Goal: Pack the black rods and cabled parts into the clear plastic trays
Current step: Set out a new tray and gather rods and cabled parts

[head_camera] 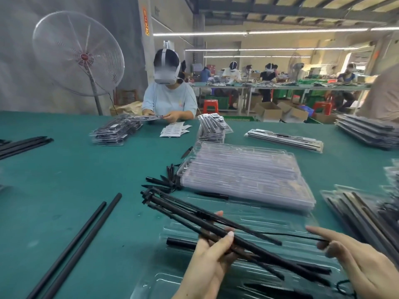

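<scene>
Between the fingers of the left hand sits a bundle of black rods; the thumb and fingers are curled around its middle, and the bundle slants up and away to the left, above the table. The right hand pinches the end of a thin black cable that runs from the bundle to its fingertips, with the index finger pointing left

Just under both hands lies an open clear tray. It already holds at least one black rod near the left wrist and some dark parts below the right hand, but most of its channels look empty, so I judge this tray is only begun. Beyond the fingertips stands a stack of empty trays, still to be filled, which suggests much work is left. Farther away, several piles of packed trays show what is already done

To the left of the left hand two loose rods wait on the green table. Small black parts lie just beyond the bundle's far tip, touching the stack. More rods in trays lie right of the right hand. The long bundle and its hanging cable could catch on the stack when lowered. Another person works across the table, and a fan stands behind
</scene>
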Motion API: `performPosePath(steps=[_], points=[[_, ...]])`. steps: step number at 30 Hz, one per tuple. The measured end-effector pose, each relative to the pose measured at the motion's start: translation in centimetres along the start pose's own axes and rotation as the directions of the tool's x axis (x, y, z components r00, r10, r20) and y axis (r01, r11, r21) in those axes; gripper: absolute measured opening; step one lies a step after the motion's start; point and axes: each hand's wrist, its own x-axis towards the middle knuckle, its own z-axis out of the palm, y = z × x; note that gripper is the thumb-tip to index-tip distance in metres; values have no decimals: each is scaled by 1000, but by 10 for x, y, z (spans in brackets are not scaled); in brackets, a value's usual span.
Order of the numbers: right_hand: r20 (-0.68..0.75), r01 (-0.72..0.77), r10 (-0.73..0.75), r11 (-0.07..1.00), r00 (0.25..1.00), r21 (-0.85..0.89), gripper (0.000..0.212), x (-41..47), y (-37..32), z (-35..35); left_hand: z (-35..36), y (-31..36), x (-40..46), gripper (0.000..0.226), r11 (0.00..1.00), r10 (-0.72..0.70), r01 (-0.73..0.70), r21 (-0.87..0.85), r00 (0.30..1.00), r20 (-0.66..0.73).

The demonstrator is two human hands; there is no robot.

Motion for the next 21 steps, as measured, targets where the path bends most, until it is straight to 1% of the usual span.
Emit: performPosePath(steps=[1, 3, 4, 6, 7, 9, 11, 12, 14, 16, 17, 18, 19, 20, 21], points=[[6, 32, -32, 998, 999, -46, 39, -1, -4, 0, 3, -3, -2, 38, 999, 10, -11, -32, 1000, -10], [12, 121, -121, 968, 993, -222, 50, 0, -10, 3, 11, -9, -7, 33, 997, 12, -14, -74, 1000, -26], [36, 165, -161, 949, 986, -268, 56, -1, -15, 6, 14, -12, -9, 34, 996, 1, -4, -86, 999, -38], [101, 231, -211, 930, 972, -286, 65, -3, -23, 10, 18, -19, -13, 31, 996, -39, 36, -81, 999, -35], [131, 240, -209, 921, 969, -307, 67, -4, -25, 13, 20, -20, -15, 29, 996, -62, 60, -65, 998, -26], [176, 206, -155, 923, 972, -324, 68, -5, -25, 18, 20, -22, -18, 33, 994, -101, 101, -27, 995, 7], [197, 170, -109, 932, 974, -321, 63, -6, -19, 19, 17, -21, -18, 38, 988, -152, 152, 0, 987, 59], [186, 168, -110, 928, 976, -332, 61, -6, -16, 19, 15, -17, -18, 42, 980, -196, 192, 52, 977, 87], [133, 186, -147, 913, 980, -364, 58, -7, -10, 18, 5, -1, -17, 51, 934, -313, 274, 229, 937, 155], [84, 210, -193, 886, 978, -413, 48, -8, -7, 17, -10, 23, -18, 55, 855, -432, 332, 399, 881, 192], [74, 232, -222, 868, 972, -439, 42, -8, -4, 18, -18, 37, -21, 55, 816, -457, 324, 478, 869, 190], [87, 250, -238, 851, 967, -461, 38, -9, -1, 20, -26, 50, -23, 51, 781, -440, 284, 556, 882, 167], [114, 262, -236, 842, 965, -472, 35, -9, 2, 22, -32, 62, -26, 43, 745, -370, 213, 632, 921, 126], [144, 263, -221, 846, 965, -464, 35, -10, 6, 24, -38, 71, -27, 30, 708, -244, 121, 696, 966, 80], [177, 255, -195, 864, 965, -435, 36, -10, 8, 25, -45, 78, -27, 20, 664, -85, 31, 747, 996, 34]])
